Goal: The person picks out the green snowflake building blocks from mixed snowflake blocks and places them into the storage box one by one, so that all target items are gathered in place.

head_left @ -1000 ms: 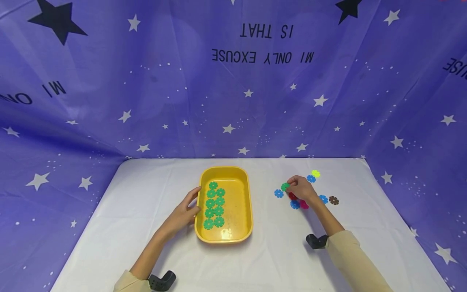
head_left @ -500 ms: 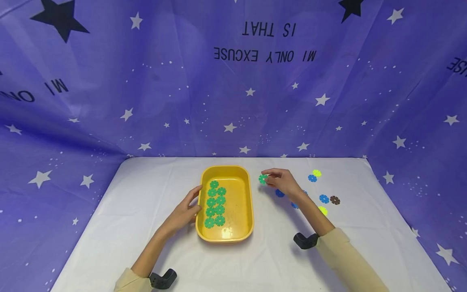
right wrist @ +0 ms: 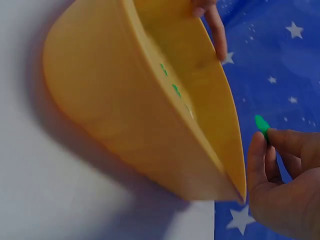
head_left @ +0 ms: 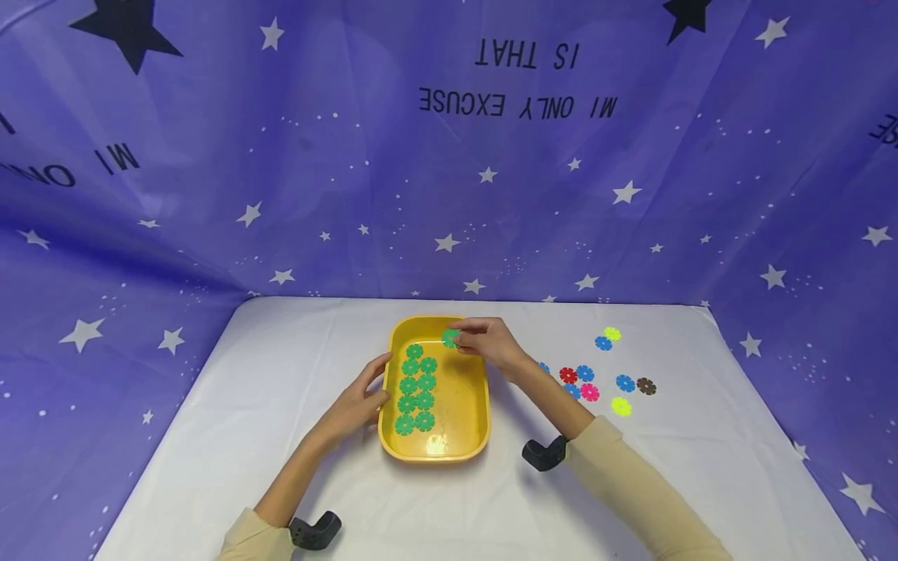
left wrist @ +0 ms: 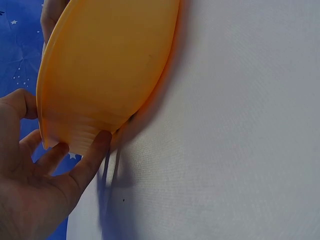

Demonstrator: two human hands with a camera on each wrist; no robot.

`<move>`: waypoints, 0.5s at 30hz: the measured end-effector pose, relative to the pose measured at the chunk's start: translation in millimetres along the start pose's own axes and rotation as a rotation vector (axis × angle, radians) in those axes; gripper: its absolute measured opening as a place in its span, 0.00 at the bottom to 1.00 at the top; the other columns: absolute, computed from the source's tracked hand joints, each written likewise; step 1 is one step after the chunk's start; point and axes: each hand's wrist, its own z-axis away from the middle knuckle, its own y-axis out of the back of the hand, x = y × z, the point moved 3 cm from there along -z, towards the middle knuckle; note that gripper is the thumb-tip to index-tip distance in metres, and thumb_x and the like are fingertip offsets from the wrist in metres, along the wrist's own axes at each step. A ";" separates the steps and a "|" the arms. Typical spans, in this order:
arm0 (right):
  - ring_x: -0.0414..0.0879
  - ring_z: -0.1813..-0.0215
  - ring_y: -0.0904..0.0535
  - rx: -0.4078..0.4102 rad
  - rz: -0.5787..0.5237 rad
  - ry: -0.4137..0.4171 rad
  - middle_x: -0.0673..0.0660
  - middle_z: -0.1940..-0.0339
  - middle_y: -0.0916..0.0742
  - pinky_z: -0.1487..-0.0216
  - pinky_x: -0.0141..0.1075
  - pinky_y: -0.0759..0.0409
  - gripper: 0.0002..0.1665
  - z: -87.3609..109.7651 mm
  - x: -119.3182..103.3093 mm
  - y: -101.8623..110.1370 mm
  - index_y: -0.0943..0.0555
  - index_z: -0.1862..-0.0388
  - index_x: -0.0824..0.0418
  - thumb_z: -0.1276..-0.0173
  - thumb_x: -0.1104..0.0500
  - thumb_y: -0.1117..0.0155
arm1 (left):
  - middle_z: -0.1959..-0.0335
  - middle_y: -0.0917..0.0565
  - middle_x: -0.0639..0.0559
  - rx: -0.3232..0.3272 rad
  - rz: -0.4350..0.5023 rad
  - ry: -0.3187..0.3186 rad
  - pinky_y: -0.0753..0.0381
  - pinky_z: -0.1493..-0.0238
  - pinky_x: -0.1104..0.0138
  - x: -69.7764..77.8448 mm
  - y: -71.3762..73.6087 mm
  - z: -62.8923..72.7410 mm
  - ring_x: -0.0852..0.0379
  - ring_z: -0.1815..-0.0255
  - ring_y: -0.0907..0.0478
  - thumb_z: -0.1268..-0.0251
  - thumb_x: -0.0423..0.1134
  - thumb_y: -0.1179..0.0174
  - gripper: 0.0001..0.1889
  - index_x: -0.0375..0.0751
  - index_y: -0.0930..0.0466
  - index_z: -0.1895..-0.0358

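Note:
A green snowflake building disc (head_left: 450, 337) is pinched between the thumb and fingers of my right hand (head_left: 489, 343), over the far right part of a yellow plastic tray (head_left: 479, 389). In the right wrist view the disc (right wrist: 261, 123) shows edge-on, outside the outline of the tray wall. My left hand (head_left: 359, 401) holds the tray's left side; in the left wrist view the hand (left wrist: 37, 185) has fingers at the rim and a digit against the outer wall. Several green discs (head_left: 425, 382) lie in two columns along the tray's left half.
On the white tabletop (head_left: 281, 374), right of the tray, lie loose discs: red (head_left: 568, 375), pink (head_left: 590, 392), brown (head_left: 646, 386), yellow (head_left: 621, 407) and several blue ones (head_left: 625, 382). A starry purple cloth (head_left: 449, 195) rises behind the table and along its sides.
My right hand has carried the green disc leftward from the loose discs to above the tray. The red and pink discs are uncovered again. My left hand stays at the tray.

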 end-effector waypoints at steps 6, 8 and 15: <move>0.57 0.53 0.15 0.009 0.022 -0.029 0.65 0.53 0.13 0.43 0.51 0.20 0.18 -7.2 3.8 -25.0 0.18 0.43 0.70 0.31 0.70 0.39 | 0.21 0.46 0.40 -0.007 0.001 0.003 0.27 0.37 0.47 -0.1 -0.1 -0.4 0.31 0.28 0.41 0.31 0.33 0.47 0.36 0.55 0.46 0.21; 0.57 0.55 0.15 0.018 0.018 -0.041 0.66 0.53 0.14 0.43 0.51 0.20 0.18 -10.0 6.9 -31.6 0.18 0.43 0.71 0.31 0.70 0.39 | 0.21 0.46 0.40 -0.004 0.001 0.005 0.27 0.37 0.47 -0.2 0.0 -0.5 0.31 0.28 0.41 0.31 0.33 0.47 0.36 0.55 0.46 0.21; 0.43 0.69 0.17 0.109 -0.080 -0.092 0.59 0.62 0.16 0.49 0.43 0.15 0.18 -18.1 21.2 -47.9 0.19 0.43 0.71 0.31 0.72 0.41 | 0.21 0.47 0.40 -0.005 0.004 0.005 0.28 0.36 0.47 0.1 0.1 -0.9 0.31 0.27 0.43 0.32 0.33 0.47 0.37 0.54 0.46 0.21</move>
